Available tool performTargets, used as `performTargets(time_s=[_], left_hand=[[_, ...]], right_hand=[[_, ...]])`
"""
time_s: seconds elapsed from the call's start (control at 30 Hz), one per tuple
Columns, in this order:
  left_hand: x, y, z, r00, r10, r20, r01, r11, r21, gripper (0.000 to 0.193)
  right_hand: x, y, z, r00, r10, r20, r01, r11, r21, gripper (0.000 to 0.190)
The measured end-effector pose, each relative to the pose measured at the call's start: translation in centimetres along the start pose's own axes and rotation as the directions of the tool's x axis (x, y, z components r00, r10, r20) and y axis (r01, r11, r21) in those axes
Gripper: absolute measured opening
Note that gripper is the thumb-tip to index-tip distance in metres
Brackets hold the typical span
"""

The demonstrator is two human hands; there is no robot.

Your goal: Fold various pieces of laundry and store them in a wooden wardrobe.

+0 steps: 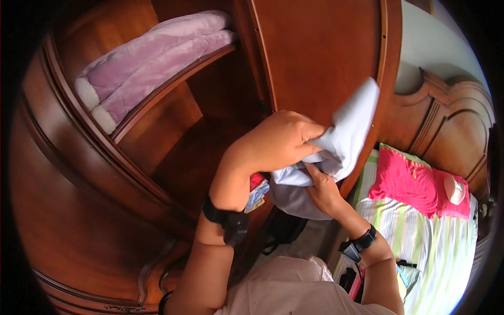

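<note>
A pale blue-white cloth (348,130) is bunched between my two hands, in front of the wooden wardrobe. My left hand (285,138) grips its upper part between thumb and fingers, and one corner sticks up to the right. Lower down, my right hand (325,191) holds the gathered cloth, with some of its fingers hidden in the folds. A loose part of the fabric hangs below my hands. Behind my left wrist, a small stack of folded red, blue and yellow cloths (258,193) shows partly.
A folded pink plush blanket (157,59) lies on the wardrobe's upper shelf (173,92). The open wardrobe door (323,51) stands behind the cloth. To the right is a bed (429,244) with pink pillows (405,179) and a wooden headboard (441,114). A black bag (285,228) sits low down.
</note>
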State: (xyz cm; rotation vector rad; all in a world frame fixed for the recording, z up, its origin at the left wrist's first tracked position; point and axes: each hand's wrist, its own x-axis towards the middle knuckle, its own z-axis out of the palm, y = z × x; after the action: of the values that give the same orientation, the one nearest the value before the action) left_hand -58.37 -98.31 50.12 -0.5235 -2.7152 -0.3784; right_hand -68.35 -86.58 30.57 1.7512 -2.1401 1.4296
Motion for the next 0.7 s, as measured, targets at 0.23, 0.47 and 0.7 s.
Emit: performTargets(time_s=[0.23, 0.47, 0.7], left_hand=[[-1.6, 1.9, -0.8, 0.929, 0.264, -0.257, -0.159, 0.916, 0.367, 0.026], [1.0, 0.7, -2.8, 0.894, 0.289, -0.344, -0.093, 0.868, 0.488, 0.022], [1.8, -4.0, -11.2, 0.715, 0.488, -0.500, 0.170, 0.573, 0.802, 0.024]], right_hand=[[7.3, 0.6, 3.3, 0.956, -0.027, -0.292, 0.115, 0.952, 0.285, 0.040], [17.9, -1.5, -0.3, 0.883, -0.341, -0.322, 0.437, 0.847, 0.302, 0.039], [34.4, -11.3, -4.2, 0.529, -0.749, -0.399, 0.830, 0.554, 0.061, 0.040]])
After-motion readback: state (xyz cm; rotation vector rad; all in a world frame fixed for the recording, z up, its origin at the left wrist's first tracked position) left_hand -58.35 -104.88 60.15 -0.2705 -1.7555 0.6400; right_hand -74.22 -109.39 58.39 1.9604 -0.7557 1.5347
